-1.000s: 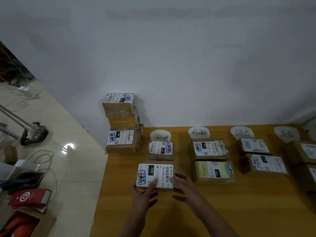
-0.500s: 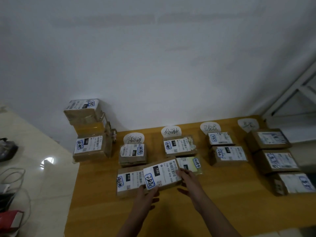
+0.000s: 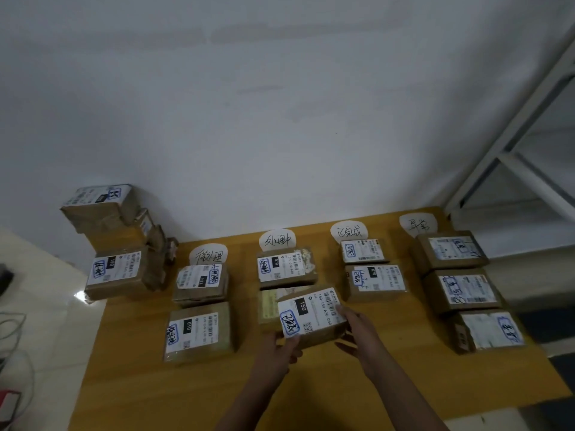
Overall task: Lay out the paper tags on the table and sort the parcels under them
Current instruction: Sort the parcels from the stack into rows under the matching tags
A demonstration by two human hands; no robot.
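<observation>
Gripping the held parcel point(image 3: 311, 315) at both ends. L hand point(image 3: 281, 349) has its thumb curled over the label's near corner, w/ the other fingers out of sight under the box. R hand point(image 3: 357, 332) has its fingers point(image 3: 347, 315) wrapped on the right edge. The parcel is tilted, label up w/ "150" printed on it. It sits over the near part of the 2nd column and overlaps a yellow-labelled parcel point(image 3: 267, 306); can't tell if they touch.

The table point(image 3: 311, 396) is orange-yellow wood, set against a plain pale wall point(image 3: 280, 119). Four rounded paper tags w/ handwriting lie along its far edge, L to R: tag 1 point(image 3: 208, 255), tag 2 point(image 3: 277, 240), tag 3 point(image 3: 349, 232), tag 4 point(image 3: 418, 223).

- **Under tag 1:** col-1 parcels point(image 3: 199, 335), two boxes.
- **Under tag 2:** a brown box point(image 3: 286, 269), behind the yellow-labelled one.
- **Under tag 3:** col-3 parcels point(image 3: 376, 281), two boxes.
- **Under tag 4:** col-4 parcels point(image 3: 463, 290), three boxes reaching near the table's right edge.

An unsorted stack point(image 3: 115, 244) stands at the far-left corner, several boxes high, by the wall. Left of the table is pale glossy floor point(image 3: 37, 290) w/ cables point(image 3: 12, 331). At right is a white metal rack frame point(image 3: 529, 150).
</observation>
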